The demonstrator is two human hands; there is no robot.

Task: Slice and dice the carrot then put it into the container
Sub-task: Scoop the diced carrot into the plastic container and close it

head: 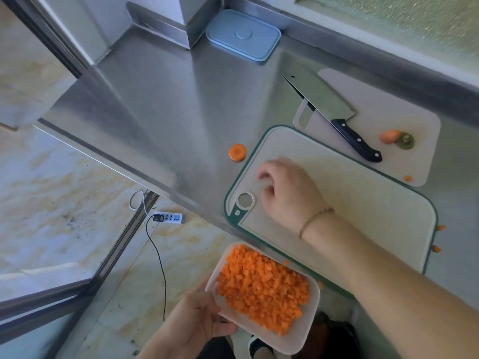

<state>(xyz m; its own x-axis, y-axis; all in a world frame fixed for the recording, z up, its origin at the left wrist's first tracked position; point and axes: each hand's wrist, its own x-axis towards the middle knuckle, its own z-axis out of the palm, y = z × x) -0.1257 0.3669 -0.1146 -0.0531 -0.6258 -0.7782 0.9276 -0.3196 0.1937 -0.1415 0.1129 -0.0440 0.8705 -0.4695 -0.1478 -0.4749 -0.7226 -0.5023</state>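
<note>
On the steel counter (160,104), my right hand (290,193) rests with loosely curled, empty fingers on the green-rimmed cutting board (363,203), while just off that board's near edge my left hand (197,325) grips the white container (308,322) heaped with diced carrot (261,283).

Diced carrot (261,286): we see bright orange cubes.
Container (309,317): pale pinkish white.
Cutting board (363,208): we note off-white with a dark green border, at the counter's front edge.
Second board (383,104): plain pale beige, towards the back edge.
Cleaver (321,99): grey steel blade, black handle with silver rivets.
Lid (243,35): light blue, in the back corner.
Carrot slice (237,152): orange, on our silver-grey brushed counter (168,104).
Carrot end (388,136): orange, beside a greenish-brown stub (405,141).
</note>
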